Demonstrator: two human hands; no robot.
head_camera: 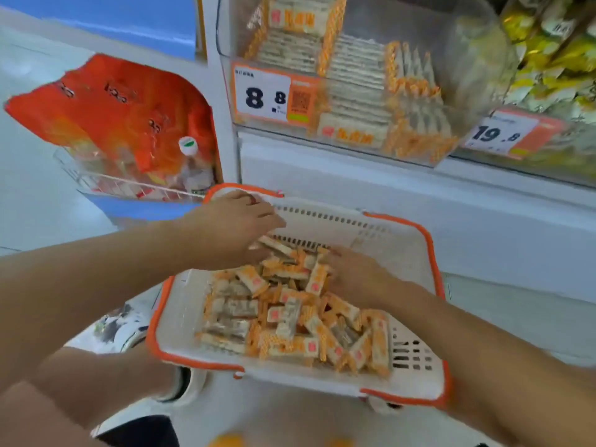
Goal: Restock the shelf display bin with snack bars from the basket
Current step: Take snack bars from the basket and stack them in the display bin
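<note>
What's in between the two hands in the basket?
In the head view, snack bars from the pile lie between the left hand and the right hand, inside the basket. Both hands reach into that heap.

The basket (pixel 180 317) under both hands is white with an orange rim. The snack bars (pixel 290 314) heaped between the left hand (pixel 232 227) and the right hand (pixel 358 275) are cream-white with orange patterned ends and a small red square mark. Above the hands, the clear display bin (pixel 451 75) holds bars of the same colours, behind an orange and white price tag (pixel 274 95) with black digits. Left of the left hand lie red-orange packets (pixel 122 104).
</note>
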